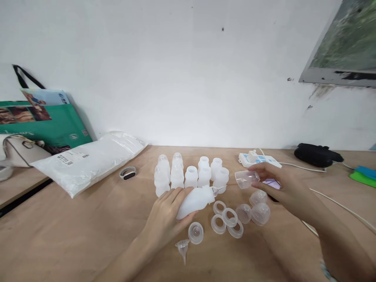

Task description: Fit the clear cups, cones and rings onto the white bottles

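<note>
My left hand (173, 209) is closed around a soft white bottle (192, 203), which lies tilted with its neck to the right. A clear tapered tip (216, 191) sticks out of that neck. In the fingers of my right hand (272, 180) is a clear dome-shaped cap (244, 179), its open end facing left toward the bottle. Below the bottle lie a clear collar ring with a teat in it (196, 232) and a small clear funnel-shaped piece (182, 248). Several loose collar rings (218, 224) and clear caps (261, 214) rest between my hands.
Behind my hands stand open white bottles (191, 176) and capped bottles (177, 172). A white plastic parcel (94, 160) and a wristband (128, 173) lie left. At right are a power strip (258, 158), a black pouch (317, 154) and a white cable (337, 204).
</note>
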A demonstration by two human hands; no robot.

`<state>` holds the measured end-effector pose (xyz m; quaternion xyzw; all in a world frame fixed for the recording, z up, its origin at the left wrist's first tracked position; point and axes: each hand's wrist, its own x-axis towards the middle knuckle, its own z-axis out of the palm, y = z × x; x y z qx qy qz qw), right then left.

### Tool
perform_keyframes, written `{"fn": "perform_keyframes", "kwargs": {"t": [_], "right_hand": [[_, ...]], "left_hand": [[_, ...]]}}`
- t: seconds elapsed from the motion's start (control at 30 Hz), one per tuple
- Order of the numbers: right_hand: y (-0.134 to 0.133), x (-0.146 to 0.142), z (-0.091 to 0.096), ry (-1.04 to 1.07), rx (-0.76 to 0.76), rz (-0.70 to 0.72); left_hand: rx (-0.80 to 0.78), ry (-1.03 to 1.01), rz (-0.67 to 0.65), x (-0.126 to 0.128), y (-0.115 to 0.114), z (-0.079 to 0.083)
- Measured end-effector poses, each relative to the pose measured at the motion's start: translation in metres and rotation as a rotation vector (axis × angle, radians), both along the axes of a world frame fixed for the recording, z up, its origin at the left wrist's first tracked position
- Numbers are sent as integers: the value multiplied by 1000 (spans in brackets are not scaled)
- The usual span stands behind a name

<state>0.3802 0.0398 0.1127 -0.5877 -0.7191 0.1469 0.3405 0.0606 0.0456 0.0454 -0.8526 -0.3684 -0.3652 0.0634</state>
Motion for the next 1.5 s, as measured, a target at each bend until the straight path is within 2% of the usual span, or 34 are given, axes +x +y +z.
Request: {"fn": "perform_keyframes", "kwargs": {"t": [0.13,0.27,0.37,0.53,0.73,0.83,0.97,1.07,1.13,1.2,1.27,1.37,1.5], "right_hand": [[4,-24,-10,394,-122,231],[1,-52,-23,522,-250,386],[-1,-61,-25,555,-236,403],[-3,-63,-17,509,-172,391],[-6,-69,-7,443,-106,383],[-11,-74,11,395,-41,408],[-8,-82,56,140,72,454],[12,-80,90,9,180,379],[35,-77,100,44,347,223],[64,-77,97,59,448,71],[92,-83,81,3,486,1],[123,-101,46,-166,346,84],[133,-125,7,-278,250,221]], "left_hand": [[-37,-30,-51,2,-2,0],[-30,-49,-163,4,-5,-1],[28,-92,-187,7,-9,-1],[65,-120,-189,7,-12,0],[-12,-244,-221,7,-14,3],[-168,-376,-267,13,-22,9],[-346,-530,-330,17,-31,7],[-367,-656,-222,12,-29,1],[-363,-771,-128,8,-25,-1],[-346,-856,-60,5,-21,0],[-322,-887,-32,4,-19,2],[-289,-867,-43,5,-20,3],[-267,-826,-62,6,-23,1]]}}
